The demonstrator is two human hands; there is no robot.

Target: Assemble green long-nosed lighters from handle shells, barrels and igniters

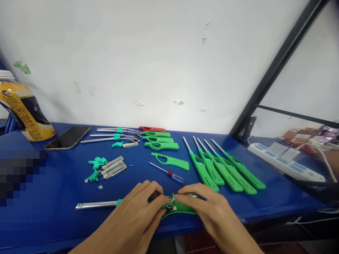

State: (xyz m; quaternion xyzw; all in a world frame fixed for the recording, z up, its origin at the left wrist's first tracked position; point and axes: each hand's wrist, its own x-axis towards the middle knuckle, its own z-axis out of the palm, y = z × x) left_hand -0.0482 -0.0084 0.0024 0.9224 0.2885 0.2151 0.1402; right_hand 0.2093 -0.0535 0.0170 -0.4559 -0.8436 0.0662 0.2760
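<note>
At the front of the table lies a green long-necked gas lighter with its casing opened, its metal tube pointing left. Fingers of my left hand are closed around its middle, by a dark part and thin wires. My right hand grips the handle end, thumb and index finger close to a small white piece near the centre. A clear tank edge shows beneath the right fingers. Both hands partly hide the inner parts. Just behind them is a screwdriver with a clear and red handle.
Several assembled green lighters lie to the right, and green half casings behind. Clear fuel tanks, teal triggers and metal tubes sit left. A phone, bottle and power strip flank them.
</note>
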